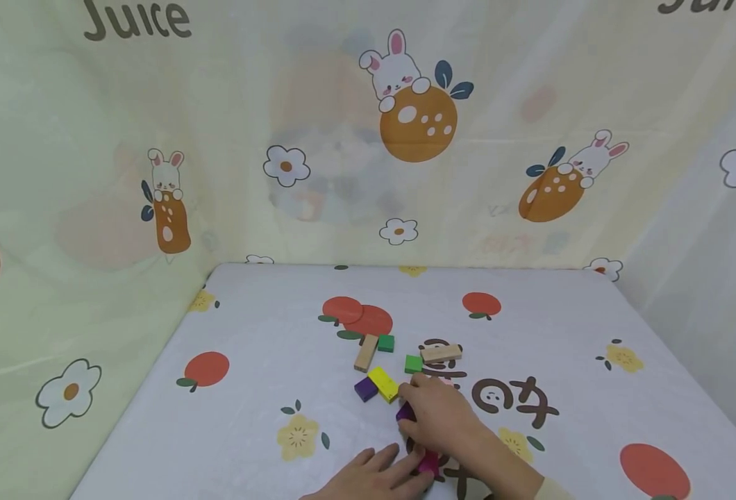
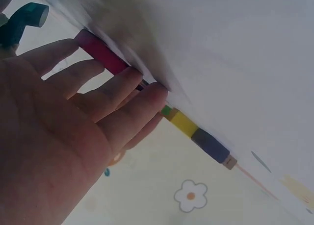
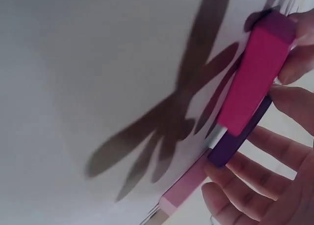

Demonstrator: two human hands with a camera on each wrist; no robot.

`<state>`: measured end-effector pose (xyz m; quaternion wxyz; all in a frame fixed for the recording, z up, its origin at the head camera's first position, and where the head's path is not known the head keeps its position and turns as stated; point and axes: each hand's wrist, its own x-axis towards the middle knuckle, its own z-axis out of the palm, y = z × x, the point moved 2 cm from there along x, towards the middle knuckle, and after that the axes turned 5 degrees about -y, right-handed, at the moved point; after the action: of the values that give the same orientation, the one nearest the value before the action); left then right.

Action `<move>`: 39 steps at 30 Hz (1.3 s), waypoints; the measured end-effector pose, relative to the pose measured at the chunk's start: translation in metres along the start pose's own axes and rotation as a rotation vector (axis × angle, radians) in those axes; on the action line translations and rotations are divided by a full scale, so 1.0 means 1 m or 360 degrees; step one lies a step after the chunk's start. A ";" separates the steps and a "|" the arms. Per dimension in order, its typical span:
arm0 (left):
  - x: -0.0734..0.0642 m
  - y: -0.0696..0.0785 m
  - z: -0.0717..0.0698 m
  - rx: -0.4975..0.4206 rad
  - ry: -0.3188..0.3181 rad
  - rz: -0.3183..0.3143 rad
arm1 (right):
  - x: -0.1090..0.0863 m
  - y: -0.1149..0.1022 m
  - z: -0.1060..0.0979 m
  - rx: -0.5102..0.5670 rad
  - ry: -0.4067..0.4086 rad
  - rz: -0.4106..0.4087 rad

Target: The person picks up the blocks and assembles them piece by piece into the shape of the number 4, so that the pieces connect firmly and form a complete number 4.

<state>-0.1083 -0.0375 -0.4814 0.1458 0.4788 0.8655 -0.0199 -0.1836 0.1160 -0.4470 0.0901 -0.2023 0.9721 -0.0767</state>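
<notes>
My right hand [image 1: 439,413] pinches a purple block [image 3: 240,132] between thumb and fingers, low over the table. In the head view the hand hides most of that block. My left hand [image 1: 374,479] lies at the near edge of the view, its fingers extended and touching a magenta block [image 1: 429,463]. Seen from the right wrist, the magenta block [image 3: 257,75] is long and overlaps one end of the purple one. A light pink block [image 3: 184,186] lies just beyond the right fingertips, mostly covered by the hand in the head view.
Ahead of the hands lie a yellow block [image 1: 383,384] and a second purple block [image 1: 365,389] side by side. Farther back are two green blocks [image 1: 386,343] and two plain wooden blocks [image 1: 441,353]. A printed curtain [image 1: 337,243] hangs behind the cloth-covered table [image 1: 249,333].
</notes>
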 end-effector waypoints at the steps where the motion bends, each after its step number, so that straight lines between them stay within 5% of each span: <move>1: 0.000 0.000 0.000 -0.0008 -0.0008 -0.0001 | -0.001 0.002 -0.001 0.0005 0.0006 0.0006; 18: 0.000 0.000 -0.004 -0.0062 -0.0097 -0.0024 | -0.011 0.034 -0.009 0.0179 -0.0023 -0.0046; 24: 0.000 -0.001 -0.003 -0.0079 -0.0090 -0.0013 | -0.010 0.034 -0.009 0.0227 -0.0055 -0.0160; 39: 0.001 -0.003 0.002 -0.0083 -0.0065 -0.0016 | -0.006 0.029 0.000 0.0203 -0.0189 -0.0214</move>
<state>-0.1112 -0.0386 -0.4843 0.1757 0.4699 0.8650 -0.0080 -0.1896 0.1443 -0.4511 0.1549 -0.2652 0.9425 -0.1322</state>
